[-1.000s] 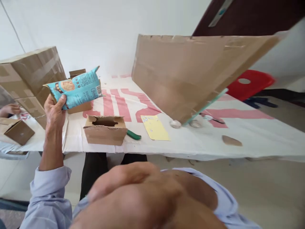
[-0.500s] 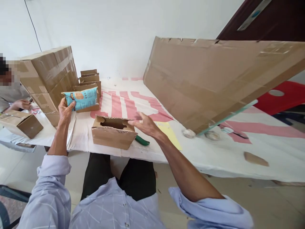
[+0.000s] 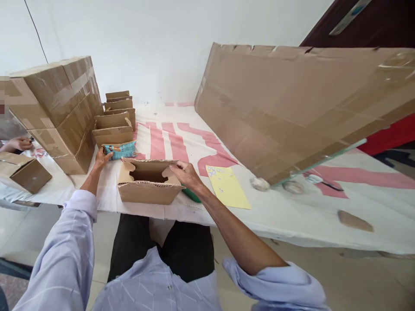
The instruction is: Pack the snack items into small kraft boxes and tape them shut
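Observation:
My left hand [image 3: 103,157] grips the left end of a blue printed packet [image 3: 122,150], its thumb on the near face. The packet lies low over the table, between the open box at the front and the row of boxes behind. In front of me stands an open cardboard box [image 3: 149,193], its top flaps raised. My right hand [image 3: 186,175] is closed on the box's right end, fingers at the flap there. A green object [image 3: 192,195], partly hidden by my right forearm, lies just right of the box.
Several small open boxes [image 3: 113,123] line up behind the packet. Taped cartons [image 3: 61,103] are stacked at left; beyond them are a closed box [image 3: 27,170] and another person's hand [image 3: 20,143]. A yellow sheet [image 3: 228,190] and a large leaning cardboard panel [image 3: 275,103] are at right.
My left hand has lowered the blue packet toward the table, away from the small boxes' front. My right hand has moved from beside the box onto its right end flap.

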The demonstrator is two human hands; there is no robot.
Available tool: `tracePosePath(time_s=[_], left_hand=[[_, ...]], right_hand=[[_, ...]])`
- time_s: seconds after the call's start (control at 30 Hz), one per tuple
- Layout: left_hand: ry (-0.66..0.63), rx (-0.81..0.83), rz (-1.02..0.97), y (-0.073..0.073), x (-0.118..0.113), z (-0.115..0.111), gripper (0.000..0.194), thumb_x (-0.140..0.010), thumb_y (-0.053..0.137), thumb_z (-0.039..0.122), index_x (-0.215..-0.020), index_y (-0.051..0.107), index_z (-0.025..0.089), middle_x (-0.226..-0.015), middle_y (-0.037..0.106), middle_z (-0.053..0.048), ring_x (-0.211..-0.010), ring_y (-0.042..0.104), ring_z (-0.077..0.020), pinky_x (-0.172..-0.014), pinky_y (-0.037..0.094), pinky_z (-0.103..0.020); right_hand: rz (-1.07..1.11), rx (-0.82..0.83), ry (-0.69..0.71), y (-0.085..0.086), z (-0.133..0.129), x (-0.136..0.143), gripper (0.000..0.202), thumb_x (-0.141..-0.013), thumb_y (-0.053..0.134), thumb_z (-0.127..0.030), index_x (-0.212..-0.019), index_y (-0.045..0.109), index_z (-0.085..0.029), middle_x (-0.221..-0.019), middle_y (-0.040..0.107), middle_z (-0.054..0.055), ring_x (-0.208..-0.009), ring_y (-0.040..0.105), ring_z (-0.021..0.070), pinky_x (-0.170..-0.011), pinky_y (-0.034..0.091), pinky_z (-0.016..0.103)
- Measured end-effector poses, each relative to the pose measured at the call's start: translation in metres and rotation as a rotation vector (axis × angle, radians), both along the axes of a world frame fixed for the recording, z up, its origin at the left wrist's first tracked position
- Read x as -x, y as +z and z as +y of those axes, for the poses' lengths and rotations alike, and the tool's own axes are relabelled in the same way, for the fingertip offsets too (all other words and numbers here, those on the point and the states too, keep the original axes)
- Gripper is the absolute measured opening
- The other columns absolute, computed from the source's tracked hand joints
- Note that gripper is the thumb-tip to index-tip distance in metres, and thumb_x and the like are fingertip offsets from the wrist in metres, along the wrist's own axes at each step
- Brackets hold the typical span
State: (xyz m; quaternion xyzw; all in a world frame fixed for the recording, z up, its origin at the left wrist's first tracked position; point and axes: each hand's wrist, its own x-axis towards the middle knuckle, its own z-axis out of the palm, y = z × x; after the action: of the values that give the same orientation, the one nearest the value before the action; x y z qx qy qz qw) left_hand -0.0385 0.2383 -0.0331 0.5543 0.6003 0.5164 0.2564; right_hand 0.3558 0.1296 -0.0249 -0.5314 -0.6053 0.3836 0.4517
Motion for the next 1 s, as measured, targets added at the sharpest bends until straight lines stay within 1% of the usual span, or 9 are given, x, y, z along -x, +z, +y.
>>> tracePosePath(time_s=[0.1, 0.17, 0.27, 0.37, 0.47, 0.67, 0.83, 0.9, 1.0], left_hand=[[0.119, -0.008, 0.034, -0.003, 0.007, -0.022, 0.064, -0.061, 0.096, 0.036, -0.115, 0.067, 0.020, -0.122, 0.073, -0.015, -0.130, 0.064, -0.0384, -0.106, 0.057, -0.049], [0.107, -0.006, 0.043, -0.004, 0.009, -0.046, 0.077, -0.063, 0.098, 0.044, -0.128, 0.067, 0.019, -0.135, 0.071, -0.019, -0.140, 0.061, -0.0422, -0.114, 0.054, -0.054], [-0.217, 0.064, -0.011, -0.003, 0.005, -0.091, 0.099, -0.065, 0.099, 0.059, -0.148, 0.064, 0.022, -0.156, 0.065, -0.021, -0.151, 0.056, -0.0466, -0.119, 0.052, -0.060], [-0.571, 0.167, -0.036, 0.000, -0.011, -0.137, 0.132, -0.057, 0.104, 0.066, -0.171, 0.045, 0.034, -0.177, 0.044, -0.021, -0.165, 0.039, -0.0500, -0.121, 0.050, -0.066], [-0.695, 0.174, 0.007, 0.008, -0.038, -0.174, 0.148, -0.053, 0.106, 0.067, -0.177, 0.031, 0.039, -0.184, 0.032, -0.020, -0.169, 0.031, -0.0507, -0.122, 0.048, -0.066], [-0.624, -0.012, 0.174, 0.035, -0.079, -0.215, 0.143, -0.060, 0.103, 0.070, -0.177, 0.031, 0.029, -0.175, 0.040, -0.021, -0.161, 0.041, -0.0486, -0.123, 0.049, -0.060], [-0.530, -0.105, 0.296, 0.051, -0.088, -0.234, 0.129, -0.067, 0.101, 0.059, -0.173, 0.037, 0.026, -0.164, 0.048, -0.019, -0.151, 0.050, -0.0446, -0.124, 0.048, -0.063], [-0.476, -0.124, 0.356, 0.058, -0.089, -0.241, 0.126, -0.066, 0.101, 0.052, -0.172, 0.038, 0.026, -0.165, 0.048, -0.019, -0.152, 0.048, -0.0447, -0.127, 0.045, -0.064], [-0.422, -0.138, 0.436, 0.070, -0.093, -0.250, 0.124, -0.066, 0.100, 0.045, -0.172, 0.038, 0.026, -0.166, 0.047, -0.019, -0.155, 0.046, -0.0455, -0.130, 0.041, -0.064]], right_hand=[[0.028, 0.023, 0.003, -0.004, 0.001, -0.002, 0.049, -0.076, 0.074, -0.069, -0.069, 0.061, -0.023, -0.066, 0.060, 0.002, -0.066, 0.053, 0.0192, -0.059, 0.040, 0.032], [0.048, 0.035, -0.007, -0.006, 0.002, -0.005, 0.047, -0.074, 0.076, -0.067, -0.072, 0.063, -0.022, -0.066, 0.061, 0.001, -0.066, 0.055, 0.0191, -0.058, 0.040, 0.031], [0.079, 0.047, -0.028, -0.010, 0.004, -0.011, 0.047, -0.073, 0.079, -0.066, -0.071, 0.063, -0.022, -0.065, 0.059, 0.001, -0.065, 0.056, 0.0187, -0.057, 0.041, 0.030], [0.172, 0.068, -0.005, -0.014, 0.004, -0.016, 0.049, -0.069, 0.083, -0.067, -0.075, 0.067, -0.022, -0.070, 0.066, 0.003, -0.069, 0.063, 0.0209, -0.060, 0.048, 0.032], [0.303, 0.136, 0.012, -0.018, -0.001, -0.021, 0.052, -0.066, 0.088, -0.068, -0.081, 0.071, -0.022, -0.076, 0.073, 0.005, -0.072, 0.069, 0.0235, -0.063, 0.054, 0.035], [0.416, 0.228, -0.004, -0.022, -0.017, -0.024, 0.046, -0.077, 0.090, -0.062, -0.083, 0.071, -0.020, -0.079, 0.077, 0.006, -0.079, 0.073, 0.0235, -0.074, 0.059, 0.037], [0.379, 0.248, -0.019, -0.021, -0.022, -0.032, 0.048, -0.065, 0.094, -0.062, -0.081, 0.074, -0.021, -0.086, 0.080, 0.009, -0.083, 0.075, 0.0262, -0.072, 0.061, 0.038], [0.356, 0.177, -0.079, -0.013, -0.021, -0.042, 0.044, -0.066, 0.092, -0.059, -0.084, 0.077, -0.021, -0.092, 0.080, 0.009, -0.090, 0.076, 0.0272, -0.074, 0.063, 0.038], [0.263, -0.116, -0.230, 0.017, -0.026, -0.054, 0.033, -0.077, 0.083, -0.053, -0.089, 0.079, -0.023, -0.095, 0.079, 0.008, -0.092, 0.076, 0.0260, -0.077, 0.063, 0.040]])
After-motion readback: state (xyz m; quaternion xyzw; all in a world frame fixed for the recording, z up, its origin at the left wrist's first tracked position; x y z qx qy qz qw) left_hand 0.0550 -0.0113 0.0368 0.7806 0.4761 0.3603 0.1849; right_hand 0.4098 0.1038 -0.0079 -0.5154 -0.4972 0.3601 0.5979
